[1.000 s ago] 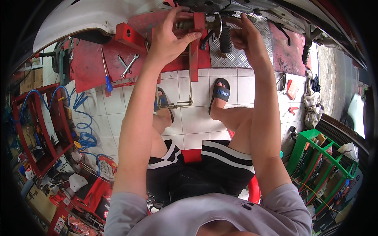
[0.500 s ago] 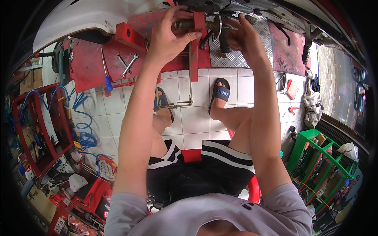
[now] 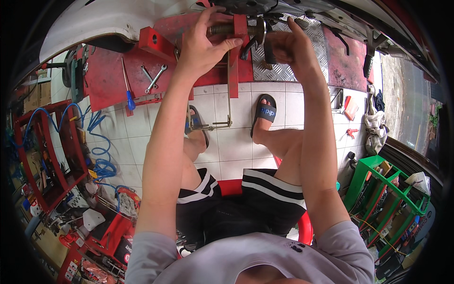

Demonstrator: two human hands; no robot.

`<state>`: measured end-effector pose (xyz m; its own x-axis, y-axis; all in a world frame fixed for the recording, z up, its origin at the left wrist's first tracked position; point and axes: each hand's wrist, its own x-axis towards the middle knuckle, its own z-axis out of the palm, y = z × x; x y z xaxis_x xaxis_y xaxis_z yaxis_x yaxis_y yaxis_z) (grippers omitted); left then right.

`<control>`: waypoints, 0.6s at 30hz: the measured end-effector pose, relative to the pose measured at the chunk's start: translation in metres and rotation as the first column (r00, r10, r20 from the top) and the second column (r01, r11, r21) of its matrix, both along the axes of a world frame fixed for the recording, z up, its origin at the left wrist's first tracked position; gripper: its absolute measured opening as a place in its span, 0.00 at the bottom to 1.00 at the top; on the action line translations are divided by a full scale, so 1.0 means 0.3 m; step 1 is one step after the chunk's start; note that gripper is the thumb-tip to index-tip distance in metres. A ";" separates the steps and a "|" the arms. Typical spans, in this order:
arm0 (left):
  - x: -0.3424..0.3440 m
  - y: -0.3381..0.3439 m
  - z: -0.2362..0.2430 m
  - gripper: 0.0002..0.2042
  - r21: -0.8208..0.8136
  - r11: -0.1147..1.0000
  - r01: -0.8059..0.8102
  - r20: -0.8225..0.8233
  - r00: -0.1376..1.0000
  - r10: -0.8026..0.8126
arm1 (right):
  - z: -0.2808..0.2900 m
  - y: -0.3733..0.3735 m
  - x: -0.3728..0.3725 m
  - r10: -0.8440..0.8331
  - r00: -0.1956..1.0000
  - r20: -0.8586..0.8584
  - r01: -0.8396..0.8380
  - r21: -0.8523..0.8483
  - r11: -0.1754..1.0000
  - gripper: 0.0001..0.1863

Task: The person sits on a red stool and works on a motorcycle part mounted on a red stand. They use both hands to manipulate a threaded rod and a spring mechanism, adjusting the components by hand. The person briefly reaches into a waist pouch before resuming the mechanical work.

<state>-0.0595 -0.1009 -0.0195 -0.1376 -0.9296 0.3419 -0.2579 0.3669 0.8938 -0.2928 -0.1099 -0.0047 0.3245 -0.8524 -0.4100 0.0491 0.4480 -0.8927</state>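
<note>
My left hand point(image 3: 205, 45) grips a red steel bracket point(image 3: 239, 23) holding a horizontal threaded bolt point(image 3: 215, 29), its thumb laid across the bracket. A round metal flange point(image 3: 263, 32) sits at the bolt's right end. My right hand point(image 3: 295, 49) has curled fingers beside the flange and a black rubber grip point(image 3: 270, 54), with one finger raised; what it holds is partly hidden. A second red block with a hole point(image 3: 152, 41) stands to the left. A thin metal linkage point(image 3: 228, 113) hangs below the bracket, over my feet.
The red workbench point(image 3: 109, 73) carries two wrenches point(image 3: 156, 78) and a blue-handled screwdriver point(image 3: 130, 97), beside a chequered metal plate point(image 3: 312, 57). Vehicle bodywork point(image 3: 85, 23) overhangs it. A blue hose point(image 3: 99, 151) and red cart point(image 3: 47, 156) are left; a green rack point(image 3: 383, 189) is right.
My right hand's curled fingers have shifted slightly around the black grip; my left hand stays put. Outside at the right, objects seen earlier have passed out of view, leaving the roadway.
</note>
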 end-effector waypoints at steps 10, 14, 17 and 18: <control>0.004 -0.003 0.000 0.31 0.012 1.000 -0.001 -0.005 1.000 0.001 | 0.005 -0.003 0.019 -0.156 0.987 0.047 0.155 0.009 0.988 0.37; 0.007 -0.006 -0.013 0.31 0.043 0.999 0.009 -0.087 0.996 -0.006 | -0.005 -0.003 0.007 0.010 1.000 -0.006 -0.009 0.084 0.996 0.38; 0.007 -0.010 -0.010 0.31 0.011 1.000 -0.001 -0.040 0.999 0.001 | -0.025 -0.015 -0.006 -0.062 0.997 0.046 0.061 0.042 0.997 0.38; 0.009 -0.010 -0.013 0.31 0.022 1.000 -0.002 -0.038 0.999 0.003 | -0.006 -0.002 0.030 -0.130 0.991 0.021 0.130 0.001 0.991 0.38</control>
